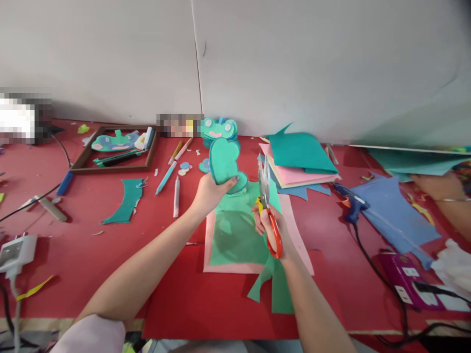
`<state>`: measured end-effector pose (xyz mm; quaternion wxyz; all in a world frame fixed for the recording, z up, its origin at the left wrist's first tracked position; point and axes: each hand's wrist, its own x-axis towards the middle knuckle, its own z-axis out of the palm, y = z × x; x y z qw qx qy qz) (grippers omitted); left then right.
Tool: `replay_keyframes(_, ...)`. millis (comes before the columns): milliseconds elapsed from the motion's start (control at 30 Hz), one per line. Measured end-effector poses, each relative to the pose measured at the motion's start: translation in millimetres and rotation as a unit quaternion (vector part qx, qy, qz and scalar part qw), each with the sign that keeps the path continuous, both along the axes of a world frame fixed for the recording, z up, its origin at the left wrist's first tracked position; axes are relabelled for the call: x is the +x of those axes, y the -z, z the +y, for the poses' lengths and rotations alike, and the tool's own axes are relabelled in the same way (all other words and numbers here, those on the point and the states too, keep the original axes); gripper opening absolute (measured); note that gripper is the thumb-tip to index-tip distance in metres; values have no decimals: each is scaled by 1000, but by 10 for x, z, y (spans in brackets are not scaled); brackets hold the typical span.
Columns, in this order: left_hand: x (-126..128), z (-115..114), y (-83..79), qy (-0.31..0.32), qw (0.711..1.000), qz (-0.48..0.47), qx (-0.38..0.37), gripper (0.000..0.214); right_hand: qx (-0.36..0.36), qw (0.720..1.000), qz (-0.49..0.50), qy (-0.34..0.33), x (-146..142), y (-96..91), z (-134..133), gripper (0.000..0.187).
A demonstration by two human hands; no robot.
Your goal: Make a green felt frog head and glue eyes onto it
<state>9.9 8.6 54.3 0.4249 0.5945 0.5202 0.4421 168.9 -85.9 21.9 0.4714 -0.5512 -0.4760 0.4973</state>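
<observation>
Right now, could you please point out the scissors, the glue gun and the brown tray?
Scissors (264, 184): head view, on the blades.
Glue gun (353, 200): head view, on its blue body.
Brown tray (110, 170): head view, on the front rim.

I report one green felt cutout (223, 159), lobed, dark-edged, intact, roughly upright in my left hand (216, 190); red-handled scissors (264, 189) in my right hand (271, 220), metal blades upward, tips apparently slightly parted
</observation>
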Motion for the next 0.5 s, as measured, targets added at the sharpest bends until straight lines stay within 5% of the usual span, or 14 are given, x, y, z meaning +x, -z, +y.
replay_keyframes(167,1,-13,-27,-3,1000,13,1,29,-4,1000,-2,-20,6,-30,-10,32)
replay_keyframes(333,21,-35,2,18,1000,8,-7,30,8,993,-89,74,-37,-128,23,29)
replay_keyframes(500,92,-101,98,86,996,11,-26,30,27,986,-77,143,-9,-102,86,33)
